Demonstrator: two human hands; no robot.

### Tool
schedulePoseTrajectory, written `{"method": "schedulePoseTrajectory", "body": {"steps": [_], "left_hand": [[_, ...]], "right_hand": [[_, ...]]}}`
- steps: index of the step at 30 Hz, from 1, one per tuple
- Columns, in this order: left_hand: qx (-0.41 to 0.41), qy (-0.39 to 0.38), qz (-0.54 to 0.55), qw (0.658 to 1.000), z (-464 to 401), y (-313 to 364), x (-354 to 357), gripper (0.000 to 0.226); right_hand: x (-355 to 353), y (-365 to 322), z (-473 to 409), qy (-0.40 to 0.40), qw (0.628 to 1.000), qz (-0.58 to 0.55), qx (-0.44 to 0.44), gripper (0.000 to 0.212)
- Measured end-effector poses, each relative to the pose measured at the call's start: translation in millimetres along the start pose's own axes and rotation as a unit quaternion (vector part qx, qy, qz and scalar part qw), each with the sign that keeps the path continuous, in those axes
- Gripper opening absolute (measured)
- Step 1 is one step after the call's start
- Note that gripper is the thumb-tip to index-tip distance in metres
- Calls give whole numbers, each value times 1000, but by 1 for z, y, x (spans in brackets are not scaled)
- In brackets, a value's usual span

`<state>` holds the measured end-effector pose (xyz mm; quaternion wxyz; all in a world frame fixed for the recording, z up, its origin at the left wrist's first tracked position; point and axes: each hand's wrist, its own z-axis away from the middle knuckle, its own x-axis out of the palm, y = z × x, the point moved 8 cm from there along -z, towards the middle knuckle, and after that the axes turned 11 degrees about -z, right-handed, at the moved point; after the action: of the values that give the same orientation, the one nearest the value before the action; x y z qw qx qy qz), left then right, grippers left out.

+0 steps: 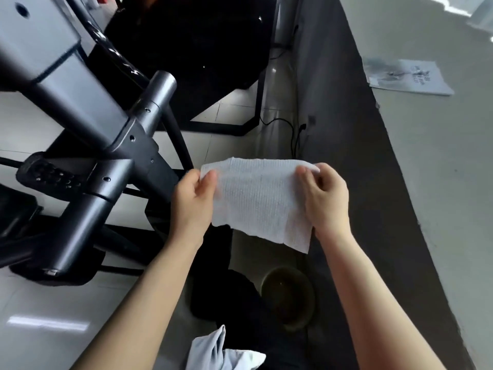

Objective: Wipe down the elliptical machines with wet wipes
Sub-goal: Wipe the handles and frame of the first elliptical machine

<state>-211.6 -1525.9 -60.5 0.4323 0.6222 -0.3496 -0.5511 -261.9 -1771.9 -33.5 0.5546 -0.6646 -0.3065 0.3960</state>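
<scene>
A white ribbed wet wipe point(256, 201) is spread flat in the air between my two hands. My left hand point(192, 201) pinches its upper left corner with thumb and fingers. My right hand point(324, 198) pinches its upper right corner. The wipe's lower edge hangs free. The grey and black elliptical machine point(88, 145) fills the left half of the view, its silver tube end point(160, 86) and dark joint just left of my left hand, not touching the wipe.
A grey wall with a dark sloping band point(373, 182) runs along the right, with a printed sheet point(408, 76) on it. A black cable point(290, 129) trails on the tiled floor. A dark round basin point(288, 297) sits below my hands.
</scene>
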Motion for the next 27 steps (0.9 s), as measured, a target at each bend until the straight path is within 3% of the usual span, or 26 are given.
{"method": "schedulePoseTrajectory", "body": {"steps": [4,7,10,17,20,23,27], "left_hand": [[41,9,-52,998,-32,10,-10,37],[75,22,-50,996,-60,24,-11,36],[85,44,-21,995,-95,31,3,39],[78,132,-44,987,-214,76,62,37],[20,191,-15,981,-282,94,88,38],[-47,256,22,965,-325,97,88,36],[-103,358,8,928,-341,86,46,33]], "right_hand": [[24,1,-36,-28,999,-7,26,42],[56,2,-70,-106,990,-59,79,46],[83,-2,-112,-155,964,-154,152,30],[140,-27,-279,-295,861,-299,287,27],[179,-37,-363,-332,806,-341,352,26],[231,-37,-415,-400,775,-308,380,29],[308,-44,-410,-536,673,-276,429,39]]}}
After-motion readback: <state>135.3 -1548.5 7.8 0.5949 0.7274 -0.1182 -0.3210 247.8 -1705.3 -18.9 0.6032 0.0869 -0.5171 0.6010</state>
